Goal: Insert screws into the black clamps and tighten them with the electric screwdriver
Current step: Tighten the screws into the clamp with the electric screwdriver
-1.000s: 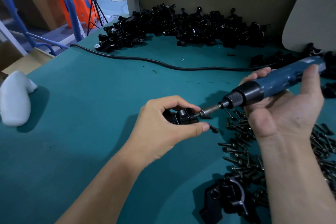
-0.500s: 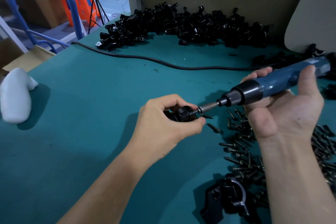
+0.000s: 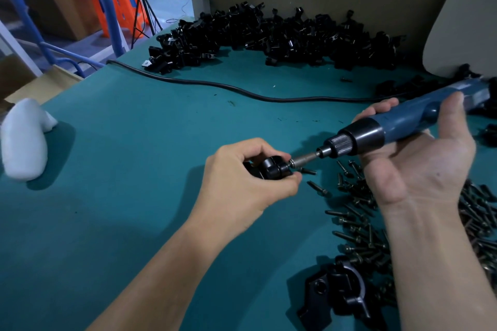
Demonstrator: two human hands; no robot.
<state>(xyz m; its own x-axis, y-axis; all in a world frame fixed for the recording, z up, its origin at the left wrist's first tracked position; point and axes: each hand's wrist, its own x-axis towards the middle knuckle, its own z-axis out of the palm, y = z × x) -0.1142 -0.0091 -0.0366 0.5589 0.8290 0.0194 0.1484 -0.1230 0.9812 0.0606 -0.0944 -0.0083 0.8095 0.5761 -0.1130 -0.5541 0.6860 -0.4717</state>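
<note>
Now gripping clamp (image 3: 271,169) in left hand (image 3: 242,185) mid-frame, electric screwdriver (image 3: 403,123) in right hand (image 3: 419,172), aimed down-left from upper right onto it

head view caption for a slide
Left hand grips a black clamp while right hand holds the electric screwdriver against it.

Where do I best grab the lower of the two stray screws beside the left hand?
Probably pinch that stray screw across its shank, straight down from above: it lies flat on the teal mat, clear of the screw pile, with bare mat along both long sides for fingertips.
</note>
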